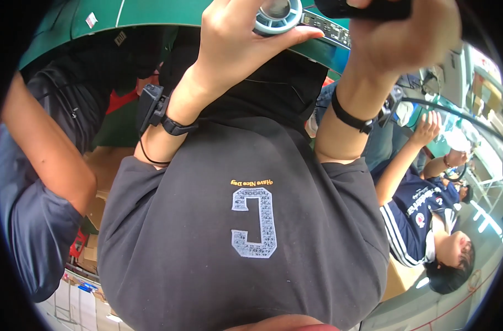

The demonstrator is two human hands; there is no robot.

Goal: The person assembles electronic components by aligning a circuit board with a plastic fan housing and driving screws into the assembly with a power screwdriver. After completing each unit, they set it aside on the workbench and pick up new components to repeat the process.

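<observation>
At the top of the head view my left hand (229, 41) is closed around a light-blue round part (279, 23) with spokes and a grey, shiny centre. Its thumb stretches to the right below the part. My right hand (409, 41), smeared by motion, grips a black object (367, 9) whose kind I cannot make out, as the top edge cuts it off. Between the two hands lies a dark strip (326, 27) with small pale markings, close to the left thumb's tip.
A green table (168, 12) runs along the top, with a small white label (91, 20) on it. Black devices are strapped to both my wrists. Another person's bare arm (47, 149) is at the left. At the right a co-worker (422, 204) handles something clear.
</observation>
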